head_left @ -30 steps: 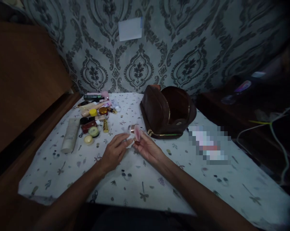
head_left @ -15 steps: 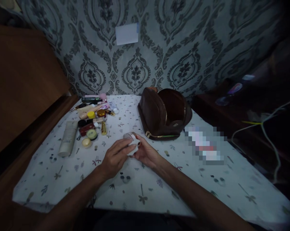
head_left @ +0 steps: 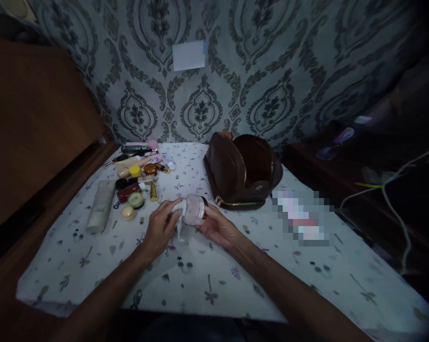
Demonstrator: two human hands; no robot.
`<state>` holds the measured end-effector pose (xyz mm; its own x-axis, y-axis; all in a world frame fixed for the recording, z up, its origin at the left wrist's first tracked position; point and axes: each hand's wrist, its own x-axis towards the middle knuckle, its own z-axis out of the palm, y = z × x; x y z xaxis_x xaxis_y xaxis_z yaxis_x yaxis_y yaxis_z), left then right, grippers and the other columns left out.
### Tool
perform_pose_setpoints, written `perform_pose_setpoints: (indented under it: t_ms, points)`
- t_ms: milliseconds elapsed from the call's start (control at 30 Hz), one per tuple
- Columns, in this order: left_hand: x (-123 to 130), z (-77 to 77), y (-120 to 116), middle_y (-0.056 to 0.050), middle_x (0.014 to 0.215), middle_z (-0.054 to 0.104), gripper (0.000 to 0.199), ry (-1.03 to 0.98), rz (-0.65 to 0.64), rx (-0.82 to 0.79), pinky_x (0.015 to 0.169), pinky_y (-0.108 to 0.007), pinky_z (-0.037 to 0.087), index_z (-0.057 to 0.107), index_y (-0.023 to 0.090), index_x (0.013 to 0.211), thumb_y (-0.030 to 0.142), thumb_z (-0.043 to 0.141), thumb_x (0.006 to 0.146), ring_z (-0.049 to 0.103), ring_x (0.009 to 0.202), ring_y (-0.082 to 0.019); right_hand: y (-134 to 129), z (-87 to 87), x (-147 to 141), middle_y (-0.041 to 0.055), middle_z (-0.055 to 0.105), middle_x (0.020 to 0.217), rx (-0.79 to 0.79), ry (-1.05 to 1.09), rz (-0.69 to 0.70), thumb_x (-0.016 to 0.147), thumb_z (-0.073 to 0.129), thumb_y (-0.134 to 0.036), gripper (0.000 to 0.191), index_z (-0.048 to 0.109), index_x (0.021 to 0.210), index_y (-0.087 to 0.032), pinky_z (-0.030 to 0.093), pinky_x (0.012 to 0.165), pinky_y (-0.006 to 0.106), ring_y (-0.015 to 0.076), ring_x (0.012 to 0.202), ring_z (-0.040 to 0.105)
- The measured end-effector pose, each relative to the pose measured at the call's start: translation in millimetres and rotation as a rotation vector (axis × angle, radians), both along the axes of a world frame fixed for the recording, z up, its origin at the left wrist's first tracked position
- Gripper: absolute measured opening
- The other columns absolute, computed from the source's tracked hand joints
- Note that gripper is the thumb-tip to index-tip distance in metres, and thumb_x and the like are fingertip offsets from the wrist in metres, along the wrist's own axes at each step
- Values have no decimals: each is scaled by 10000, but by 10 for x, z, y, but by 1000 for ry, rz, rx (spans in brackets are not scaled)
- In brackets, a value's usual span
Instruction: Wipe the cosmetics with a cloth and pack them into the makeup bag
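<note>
My right hand [head_left: 219, 227] grips a round clear jar [head_left: 194, 209] with pale contents and a dark lid, tipped on its side above the table. In my left hand [head_left: 161, 227], a crumpled white tissue [head_left: 180, 209] is pinched between the fingers and touches the jar's base side. Just beyond my right hand stands a brown makeup bag [head_left: 224, 166], its top unzipped and gaping. Left of my hands lie a cream compact jar [head_left: 128, 212], a round green-topped pot [head_left: 136, 200] and a gold lipstick tube [head_left: 153, 191].
A grey squeeze tube [head_left: 101, 205] and several cosmetics, among them a yellow-capped jar [head_left: 135, 171], crowd the table's left side. A pixelated item [head_left: 303, 218] lies right of the bag. Patterned cloth [head_left: 210, 280] covers the table; a white cable [head_left: 395, 204] hangs at right.
My left hand has drawn back to the left with the tissue, uncovering the jar. The jar has turned so its clear side shows. My right hand has stayed nearly in place.
</note>
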<state>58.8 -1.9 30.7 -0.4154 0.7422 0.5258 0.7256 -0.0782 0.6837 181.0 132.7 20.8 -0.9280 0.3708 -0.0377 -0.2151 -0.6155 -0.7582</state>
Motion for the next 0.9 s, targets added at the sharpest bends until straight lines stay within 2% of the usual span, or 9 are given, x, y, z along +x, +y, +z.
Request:
perform_pose_setpoints:
  t_ms: [167, 233, 367, 467, 600, 733, 800, 900]
  points:
    - [40, 32, 2, -52, 1000, 715, 257, -110, -9, -41, 830, -301, 496, 658, 181, 1105, 324, 492, 971, 652, 926, -190, 23, -76, -45, 45, 658, 1201, 77, 46, -138, 624, 851, -449, 515, 644, 1066, -284, 537, 904, 436, 243, 1056, 630]
    - [64, 51, -3, -21, 930, 711, 239, -141, -4, -76, 770, -274, 488, 648, 187, 1064, 331, 481, 970, 642, 844, -167, 37, -102, -58, 39, 630, 1234, 106, 34, -198, 613, 861, -435, 541, 623, 1081, -305, 535, 916, 435, 237, 1066, 622]
    - [105, 98, -18, 28, 772, 650, 218, -188, 15, -114, 625, -232, 441, 621, 189, 1006, 360, 496, 951, 568, 664, -131, 73, -115, -66, 30, 612, 1197, 200, 6, -303, 579, 883, -382, 622, 587, 1123, -323, 529, 932, 403, 218, 1073, 605]
    - [118, 114, -26, 23, 778, 644, 219, -221, -12, -121, 638, -234, 442, 619, 190, 981, 372, 502, 947, 571, 678, -134, 106, -117, -60, 18, 601, 1156, 330, -9, -346, 568, 891, -292, 653, 589, 1146, -320, 510, 963, 381, 201, 1087, 584]
    - [109, 91, -34, 14, 808, 648, 233, -232, -18, -120, 660, -242, 453, 626, 196, 987, 390, 504, 948, 586, 707, -144, 134, -139, -44, 39, 554, 1180, 501, 17, -301, 591, 877, -271, 709, 595, 1241, -309, 524, 924, 356, 202, 1089, 562]
    - [84, 65, -49, 21, 810, 632, 264, -211, 52, -97, 650, -240, 452, 619, 204, 1044, 420, 507, 941, 577, 686, -142, 107, -149, -15, 38, 525, 1163, 654, 31, -266, 639, 854, -258, 744, 567, 1323, -309, 517, 911, 337, 192, 1087, 551]
    - [67, 64, -55, 13, 827, 642, 290, -192, 97, -80, 660, -246, 456, 617, 200, 1048, 443, 515, 926, 579, 698, -151, 83, -145, 2, 37, 536, 1182, 635, 22, -203, 633, 861, -260, 775, 543, 1337, -314, 516, 893, 331, 180, 1055, 570]
    - [31, 68, -52, 1, 822, 654, 349, -193, 159, -65, 661, -254, 462, 618, 189, 1041, 492, 516, 902, 589, 719, -170, 52, -132, 20, 39, 571, 1188, 523, 25, -91, 581, 893, -262, 800, 529, 1292, -294, 513, 845, 313, 167, 1013, 593]
